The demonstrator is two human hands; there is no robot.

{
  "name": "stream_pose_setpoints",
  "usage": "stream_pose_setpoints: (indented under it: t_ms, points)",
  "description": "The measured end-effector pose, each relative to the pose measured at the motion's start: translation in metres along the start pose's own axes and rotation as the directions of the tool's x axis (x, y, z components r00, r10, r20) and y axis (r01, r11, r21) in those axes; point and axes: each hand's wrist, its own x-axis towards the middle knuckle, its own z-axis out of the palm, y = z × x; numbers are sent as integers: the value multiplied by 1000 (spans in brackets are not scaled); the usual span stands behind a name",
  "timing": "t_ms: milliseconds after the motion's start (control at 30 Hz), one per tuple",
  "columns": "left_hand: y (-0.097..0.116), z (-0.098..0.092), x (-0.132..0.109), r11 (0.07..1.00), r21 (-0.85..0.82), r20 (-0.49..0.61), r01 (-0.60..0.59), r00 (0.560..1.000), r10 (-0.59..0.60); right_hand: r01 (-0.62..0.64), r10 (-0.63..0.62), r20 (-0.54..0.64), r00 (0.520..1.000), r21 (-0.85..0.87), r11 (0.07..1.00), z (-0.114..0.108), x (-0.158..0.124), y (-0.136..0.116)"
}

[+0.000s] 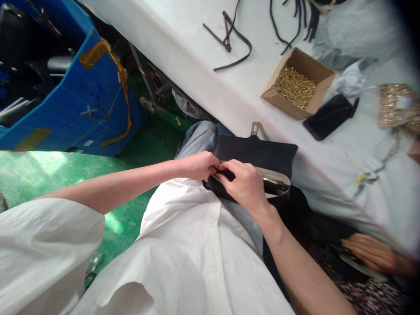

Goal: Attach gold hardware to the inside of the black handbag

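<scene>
A black handbag (256,153) lies across my lap, its flap folded back toward the table and a metal clasp (255,127) at the flap's edge. The bag's mouth shows a pale lining and a gold zipper (272,181). At the bag's left end, my left hand (201,165) has its fingers closed on the edge. My right hand (244,181) reaches over the opening, its thumb and fingers pinching close to the left fingertips. Whatever lies between the fingers of either hand is mostly hidden; a small dark piece shows there.
On the white table (183,39) are a cardboard box (278,98) of small gold fittings, a black phone (330,117), dark straps (241,59) and a bag of gold parts (395,105). A blue bin (98,100) stands left. Another person's hand (370,251) is at right.
</scene>
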Motion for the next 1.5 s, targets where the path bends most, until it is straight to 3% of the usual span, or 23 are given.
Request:
stream_pose_setpoints:
  t_ms: [400, 533, 700, 967, 1100, 1200, 1300, 1400, 1500]
  points:
    - [12, 2, -4, 994, 70, 0, -82, 997, 82, -139, 140, -14, 990, 46, 989, -10, 2, -5]
    - [14, 8, -10, 998, -42, -37, -41, 999, 40, -166, 161, 50, 986, 116, 979, -19, 0, -8]
    - [18, 22, -29, 972, -233, -106, 15, 994, -40, -198, 193, 128, 973, 32, 980, -31, -8, -15]
    - [9, 62, -49, 966, -260, -312, 0, 946, -84, -117, 128, 235, 964, -60, 991, -36, -8, -21]
    - [5, 69, -54, 939, -339, -349, -54, 934, -73, -27, 31, 251, 967, -19, 999, -36, -6, -19]
    - [-2, 70, -56, 897, -436, -398, -70, 909, -122, -40, 33, 219, 975, 27, 999, -34, -6, -17]
    - [-10, 73, -59, 921, -383, -435, -74, 894, -109, -81, 64, 171, 983, 94, 992, -32, -7, -18]
    - [-12, 77, -60, 974, -222, -384, -43, 922, -47, -76, 58, 113, 992, 163, 984, -35, -7, -22]
    - [-2, 77, -54, 990, -140, -348, 15, 935, -63, -36, 24, 56, 998, 212, 977, -44, -6, -29]
